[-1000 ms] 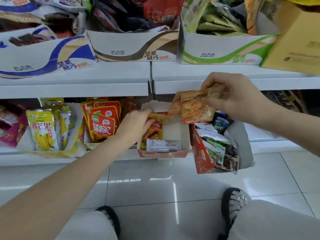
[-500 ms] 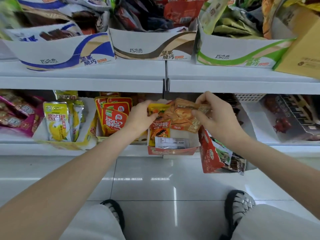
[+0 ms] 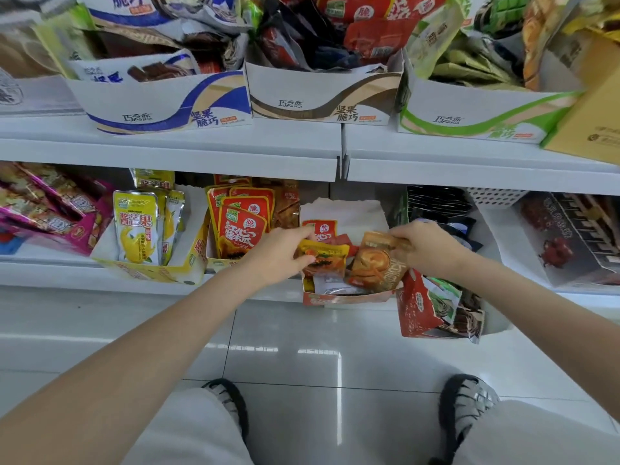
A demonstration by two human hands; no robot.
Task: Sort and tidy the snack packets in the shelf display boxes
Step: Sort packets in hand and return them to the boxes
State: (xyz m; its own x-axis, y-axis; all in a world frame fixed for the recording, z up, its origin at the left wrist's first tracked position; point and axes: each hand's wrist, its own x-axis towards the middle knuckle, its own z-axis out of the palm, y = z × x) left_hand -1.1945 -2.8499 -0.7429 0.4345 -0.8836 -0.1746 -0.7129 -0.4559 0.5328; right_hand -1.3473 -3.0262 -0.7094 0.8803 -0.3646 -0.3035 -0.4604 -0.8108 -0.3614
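Fingers around orange-brown packets, over box.

1. A single wide-angle view is being taken from the head, forward and down.
2. The shelf is being seen close across the upper frame.
3. Floor tiles and sandalled feet are being caught along the lower frame.

bare forearms, no sleeves; pale trousers, perhaps light grey; black sandals with grey woven straps.
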